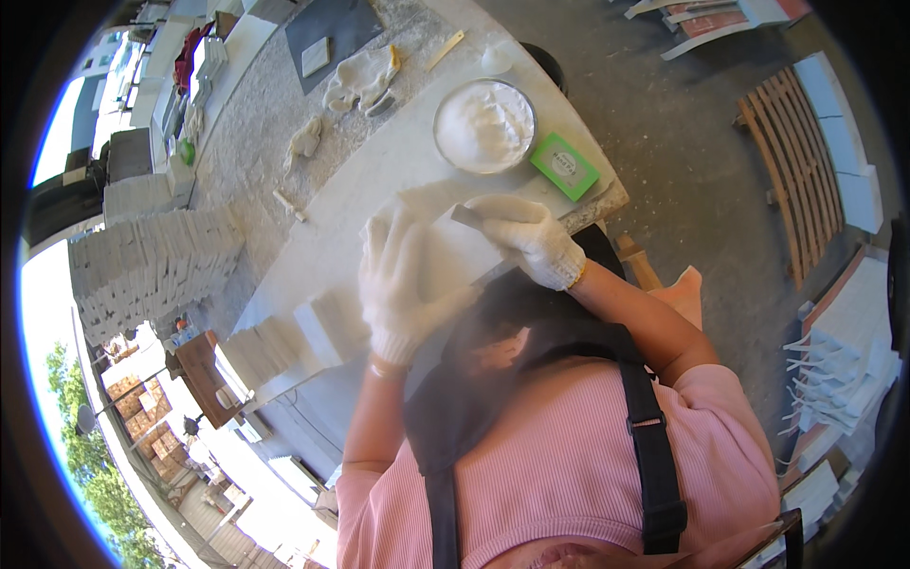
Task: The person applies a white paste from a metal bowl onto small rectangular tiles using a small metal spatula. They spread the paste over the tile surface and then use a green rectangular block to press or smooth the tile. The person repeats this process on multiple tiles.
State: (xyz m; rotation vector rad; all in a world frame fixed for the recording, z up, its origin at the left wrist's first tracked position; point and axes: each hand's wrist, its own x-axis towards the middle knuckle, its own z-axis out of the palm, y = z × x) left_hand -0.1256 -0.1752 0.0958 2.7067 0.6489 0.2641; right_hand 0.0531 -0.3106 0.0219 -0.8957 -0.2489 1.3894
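Observation:
My left hand [396,277], in a white knit glove, has its fingers stretched out. It lies over the pale worktable, by what looks like a whitish slab that blends into the surface; its edges are hard to make out. Nothing shows gripped in it. My right hand [531,237], gloved alike, is closed around a small flat dark-grey piece [465,216] whose end sticks out past the fingers. Beyond the right hand stand a round bowl of white powder [485,127] and a bright green box [565,167].
White tiles [322,325] stand in a row left of my left hand. Larger stacks of slabs [156,266] are farther left. Crumpled gloves [362,81] and a dark sheet [332,38] lie at the far side. A wooden slatted pallet [794,171] is off to the right.

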